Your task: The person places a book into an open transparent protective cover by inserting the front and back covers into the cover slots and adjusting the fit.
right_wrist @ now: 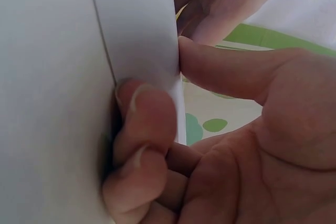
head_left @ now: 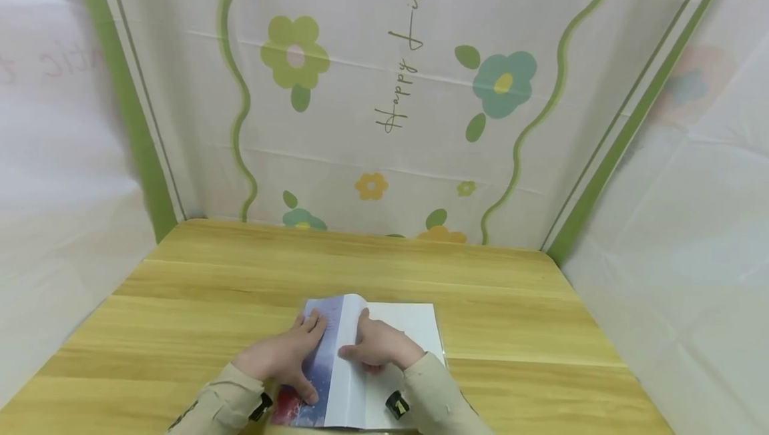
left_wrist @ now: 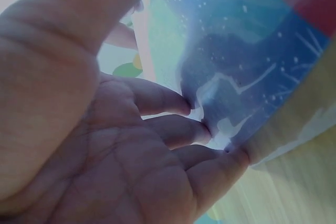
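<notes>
An open book lies on the table, its left side a blue and purple cover [head_left: 322, 363] with red at the lower corner and white specks. To the right is a plain white page [head_left: 414, 320]. Between them a white leaf [head_left: 346, 391] curves up. My left hand [head_left: 287, 356] rests on the cover with spread fingers; the left wrist view shows its fingertips touching the glossy speckled surface [left_wrist: 236, 40]. My right hand [head_left: 384, 343] pinches the white leaf, thumb on the near face and curled fingers [right_wrist: 144, 124] against the fold. Part of those fingers is hidden in the head view.
The wooden table [head_left: 510, 301] extends around the book on all sides. White cloth printed with flowers [head_left: 396, 75] hangs behind the table, and plain pale cloth [head_left: 60, 221] hangs on both sides. Dark wrist devices [head_left: 396, 405] sit at both cuffs.
</notes>
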A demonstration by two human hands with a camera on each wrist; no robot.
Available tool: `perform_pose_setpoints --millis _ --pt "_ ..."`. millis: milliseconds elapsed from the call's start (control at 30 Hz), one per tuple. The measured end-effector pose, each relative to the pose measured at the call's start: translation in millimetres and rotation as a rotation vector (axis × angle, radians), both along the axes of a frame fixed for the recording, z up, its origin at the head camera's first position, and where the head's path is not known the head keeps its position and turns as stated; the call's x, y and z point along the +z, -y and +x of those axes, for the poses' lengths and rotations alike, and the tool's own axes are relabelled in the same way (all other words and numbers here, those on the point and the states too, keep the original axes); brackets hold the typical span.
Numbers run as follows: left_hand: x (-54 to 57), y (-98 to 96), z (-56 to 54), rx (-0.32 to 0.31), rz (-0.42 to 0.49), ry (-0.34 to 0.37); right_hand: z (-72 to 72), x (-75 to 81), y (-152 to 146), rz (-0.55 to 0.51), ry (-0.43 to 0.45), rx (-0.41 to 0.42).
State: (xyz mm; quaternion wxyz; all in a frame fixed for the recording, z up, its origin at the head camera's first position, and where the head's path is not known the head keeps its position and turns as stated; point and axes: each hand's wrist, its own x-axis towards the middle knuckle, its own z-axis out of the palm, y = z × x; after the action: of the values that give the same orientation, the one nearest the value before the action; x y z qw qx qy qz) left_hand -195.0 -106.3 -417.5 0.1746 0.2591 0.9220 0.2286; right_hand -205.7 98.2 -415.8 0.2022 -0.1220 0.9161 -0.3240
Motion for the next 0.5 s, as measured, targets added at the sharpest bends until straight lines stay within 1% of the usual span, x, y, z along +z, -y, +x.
perform_pose_setpoints --millis 133,367,500 --pt "-0.8 0.5 0.2 -0.004 -0.004 0.009 0.7 0.4 0.4 0.001 0.0 0.001" --pt "-1.4 0.0 1.7 -0.018 0.016 -0.024 1.5 -1.5 1.6 0.022 -0.051 0.01" --pt "-0.1 0.1 1.9 -0.026 0.018 -0.018 2.2 -2.1 2.2 0.032 -0.056 0.006"
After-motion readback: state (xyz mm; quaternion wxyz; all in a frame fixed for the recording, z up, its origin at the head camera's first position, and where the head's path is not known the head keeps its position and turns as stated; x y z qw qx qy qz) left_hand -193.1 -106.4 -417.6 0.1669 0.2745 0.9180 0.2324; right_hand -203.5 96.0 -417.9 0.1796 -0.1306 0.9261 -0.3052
